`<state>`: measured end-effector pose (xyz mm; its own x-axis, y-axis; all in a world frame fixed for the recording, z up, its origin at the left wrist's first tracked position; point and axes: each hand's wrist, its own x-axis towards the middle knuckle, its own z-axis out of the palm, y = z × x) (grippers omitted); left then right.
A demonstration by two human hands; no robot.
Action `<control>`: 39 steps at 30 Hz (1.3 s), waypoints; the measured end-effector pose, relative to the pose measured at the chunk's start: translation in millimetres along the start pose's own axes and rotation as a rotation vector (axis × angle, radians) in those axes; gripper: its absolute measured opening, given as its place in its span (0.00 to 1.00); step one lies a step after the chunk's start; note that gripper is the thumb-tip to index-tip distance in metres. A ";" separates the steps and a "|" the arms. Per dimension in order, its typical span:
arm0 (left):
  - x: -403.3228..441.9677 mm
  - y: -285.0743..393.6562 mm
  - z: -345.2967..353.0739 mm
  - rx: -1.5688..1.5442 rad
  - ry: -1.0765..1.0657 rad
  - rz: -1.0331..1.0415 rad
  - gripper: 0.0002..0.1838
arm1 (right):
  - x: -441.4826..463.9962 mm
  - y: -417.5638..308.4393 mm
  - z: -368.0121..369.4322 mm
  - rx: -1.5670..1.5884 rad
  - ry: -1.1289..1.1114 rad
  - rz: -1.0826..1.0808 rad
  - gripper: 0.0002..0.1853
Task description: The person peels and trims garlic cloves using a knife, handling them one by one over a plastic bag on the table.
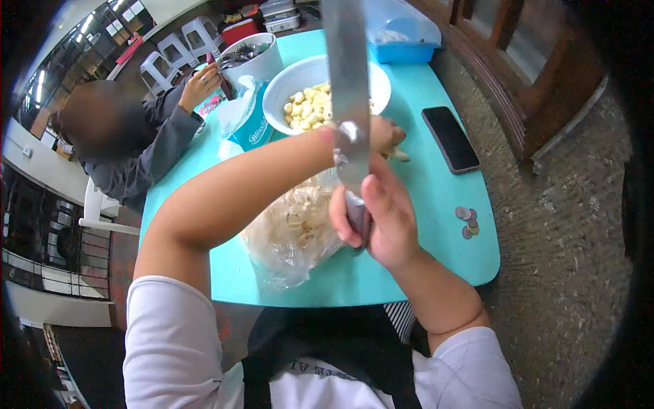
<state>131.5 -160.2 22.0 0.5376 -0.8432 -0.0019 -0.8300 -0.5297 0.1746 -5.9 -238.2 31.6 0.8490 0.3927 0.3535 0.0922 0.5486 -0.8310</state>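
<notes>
Turquoise tabletop (443, 252) spreads beneath both forearms, a plastic bag (289, 262) of pale pieces near its close edge. The right hand (398, 225) is closed round the handle of a knife (349, 88), its blade rising from the grip toward the top of the view, long axis nearly vertical there. The left hand (387, 133), farther from the wearer, lies just right of the blade, fingers curled beside a pale piece (402, 156); whether it grips that, I cannot tell. Beyond sits a white bowl (286, 82).
</notes>
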 end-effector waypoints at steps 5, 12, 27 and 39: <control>-64.6 8.7 -37.4 -0.433 0.248 0.060 0.13 | 0.3 -4.5 1.8 -0.021 0.028 -0.019 0.38; -153.3 24.3 7.0 -0.626 -0.067 -0.125 0.13 | 1.1 9.0 -4.1 0.072 -0.108 0.052 0.29; -191.4 22.2 27.4 -1.004 0.665 -0.408 0.12 | 8.0 20.2 6.8 -0.494 -0.161 0.310 0.31; -202.5 20.7 38.8 -1.542 0.672 -0.477 0.16 | 11.8 32.8 14.3 -1.069 -0.313 0.114 0.39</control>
<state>-0.4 -4.0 -12.1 0.9653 -0.2600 -0.0241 0.0789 0.2026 0.9761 -0.3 -205.0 14.6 0.7266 0.6513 0.2187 0.5495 -0.3599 -0.7540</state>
